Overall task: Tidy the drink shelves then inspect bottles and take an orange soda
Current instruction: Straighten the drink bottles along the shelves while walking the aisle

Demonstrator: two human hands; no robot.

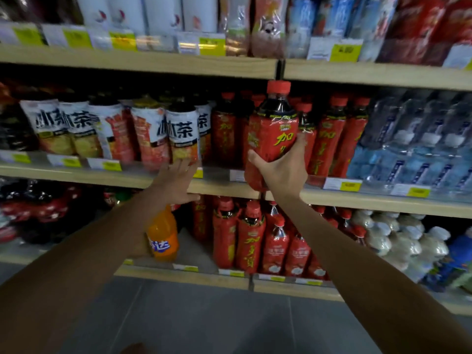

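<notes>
Fingers (302, 139) of right hand (281, 172) grip red bottle (273, 129).

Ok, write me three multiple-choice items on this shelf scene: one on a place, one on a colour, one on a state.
1. Where does the orange soda bottle stand?
A) top shelf
B) middle shelf
C) lower shelf

2. What colour is the cap of the red-label bottle that the right hand grips?
A) red
B) blue
C) white

3. How is the left hand?
A) wrapped round a bottle
B) open, with fingers straight
C) closed in a fist

Answers:
1 C, since the orange soda bottle stands on the shelf below both hands.
2 A, since the cap shows red above the dark liquid.
3 B, since its fingers stretch out towards the shelf and hold nothing.
</notes>
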